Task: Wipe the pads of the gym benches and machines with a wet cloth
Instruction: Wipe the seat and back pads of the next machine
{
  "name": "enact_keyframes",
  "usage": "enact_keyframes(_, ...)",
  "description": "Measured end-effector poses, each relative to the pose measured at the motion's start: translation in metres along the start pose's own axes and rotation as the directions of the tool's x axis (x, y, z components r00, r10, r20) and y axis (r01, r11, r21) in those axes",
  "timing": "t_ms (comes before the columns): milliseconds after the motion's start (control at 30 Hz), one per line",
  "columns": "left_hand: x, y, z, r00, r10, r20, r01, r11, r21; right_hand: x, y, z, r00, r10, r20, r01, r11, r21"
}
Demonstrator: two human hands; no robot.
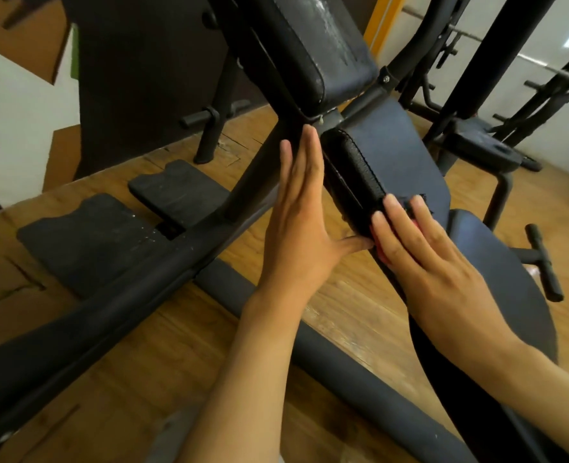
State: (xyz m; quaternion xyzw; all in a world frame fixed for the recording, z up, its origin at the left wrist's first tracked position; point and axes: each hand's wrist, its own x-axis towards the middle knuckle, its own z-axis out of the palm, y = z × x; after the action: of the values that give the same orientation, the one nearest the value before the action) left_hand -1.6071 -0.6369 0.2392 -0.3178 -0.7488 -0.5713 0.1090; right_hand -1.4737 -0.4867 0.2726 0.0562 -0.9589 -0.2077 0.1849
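My right hand (423,252) lies flat with straight fingers, pressing a small red-and-dark damp cloth (381,253) against the near edge of the black stitched leatherette seat pad (356,172); only scraps of cloth show under my palm and past my fingertips. My left hand (301,215) is open too, fingers straight up beside the pad's side, thumb reaching across to touch the pad's corner. The cloth looks soft and limp, so I judge it is best held by flat pressure. The pad seems firm, fixed and probably slick when wet. Beyond my fingertips the worn black backrest pad (313,51) and the black steel frame post (269,168) crowd the seam, while to the right of my fingers the pad's broad top lies open for strokes
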Motion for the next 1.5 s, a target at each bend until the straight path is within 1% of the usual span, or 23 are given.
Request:
enact_keyframes(100,0.002,-0.001,0.001,1.000,-0.018,0.010,0.018,0.999,0.035,0.047,-0.011,-0.005,0.997,-0.014,-0.075,0.020,0.997,0.079)
enact_keyframes(167,0.002,-0.001,0.002,1.000,-0.017,0.003,0.017,0.995,0.097,0.081,-0.021,-0.012,0.991,0.016,-0.130,0.003,0.989,0.149)
enact_keyframes(233,0.003,0.001,0.001,1.000,-0.014,-0.001,0.014,0.993,0.119,0.087,-0.026,-0.011,0.987,0.035,-0.154,-0.011,0.988,0.155)
enact_keyframes(300,0.001,0.002,0.000,1.000,0.004,0.001,-0.004,0.997,0.078,0.061,-0.020,-0.001,0.989,0.032,-0.143,-0.015,0.993,0.117)
enact_keyframes(367,0.000,0.003,-0.001,0.998,0.057,0.010,-0.058,0.997,0.045,0.021,-0.011,0.009,0.992,0.024,-0.126,-0.019,0.999,0.035)
enact_keyframes(433,-0.001,0.005,0.000,0.996,0.092,0.018,-0.092,0.995,0.028,-0.014,-0.003,0.013,0.998,0.014,-0.055,-0.015,1.000,-0.023)
enact_keyframes(500,-0.001,0.007,0.001,0.995,0.092,0.030,-0.093,0.996,0.012,-0.032,-0.002,0.012,0.999,0.038,0.015,-0.037,0.999,-0.024)
enact_keyframes(533,-0.001,0.007,0.002,0.995,0.092,0.037,-0.092,0.996,0.007,-0.033,-0.003,0.011,0.998,0.054,0.031,-0.054,0.998,-0.016)
enact_keyframes(600,-0.002,0.008,0.002,0.995,0.090,0.034,-0.090,0.996,-0.001,-0.019,-0.007,0.009,0.997,0.075,0.004,-0.075,0.997,0.025)
enact_keyframes(667,-0.001,0.009,0.003,0.996,0.083,0.036,-0.083,0.996,-0.011,0.011,-0.015,0.004,0.995,0.081,-0.053,-0.075,0.991,0.109)
enact_keyframes(767,-0.001,0.009,0.003,0.997,0.065,0.034,-0.065,0.998,0.005,0.051,-0.023,-0.009,0.993,0.094,-0.067,-0.078,0.973,0.216)
enact_keyframes(833,-0.001,0.008,0.002,0.996,0.070,0.046,-0.071,0.997,0.009,0.042,-0.021,-0.007,0.994,0.088,-0.063,-0.076,0.982,0.175)
enact_keyframes(933,-0.003,0.004,-0.001,0.995,0.075,0.064,-0.076,0.997,0.021,-0.014,-0.011,0.008,0.992,0.124,-0.002,-0.124,0.991,0.054)
enact_keyframes(1000,-0.003,0.004,-0.003,0.995,0.071,0.074,-0.076,0.996,0.056,-0.034,-0.008,0.009,0.986,0.167,0.021,-0.168,0.984,0.053)
enact_keyframes(1100,-0.004,0.005,0.000,0.997,0.069,0.043,-0.072,0.993,0.093,-0.003,-0.011,0.008,0.987,0.155,-0.035,-0.149,0.981,0.127)
enact_keyframes(1200,-0.003,0.005,0.002,0.997,0.070,0.016,-0.072,0.986,0.154,0.061,-0.021,-0.006,0.988,0.094,-0.121,-0.063,0.969,0.238)
enact_keyframes(1267,-0.001,0.003,0.003,0.998,0.055,0.006,-0.055,0.979,0.198,0.086,-0.024,-0.011,0.981,0.070,-0.184,-0.021,0.967,0.255)
enact_keyframes(1333,0.000,0.002,0.002,0.999,0.043,0.006,-0.043,0.981,0.191,0.078,-0.023,-0.005,0.977,0.063,-0.204,-0.016,0.974,0.225)
enact_keyframes(1433,-0.001,0.002,0.001,0.999,0.052,0.011,-0.054,0.990,0.134,0.022,-0.014,0.014,0.984,0.064,-0.166,-0.050,0.995,0.088)
enact_keyframes(1500,-0.001,0.003,0.000,0.999,0.054,0.007,-0.054,0.991,0.122,-0.001,-0.010,0.016,0.991,0.046,-0.128,-0.044,0.999,0.015)
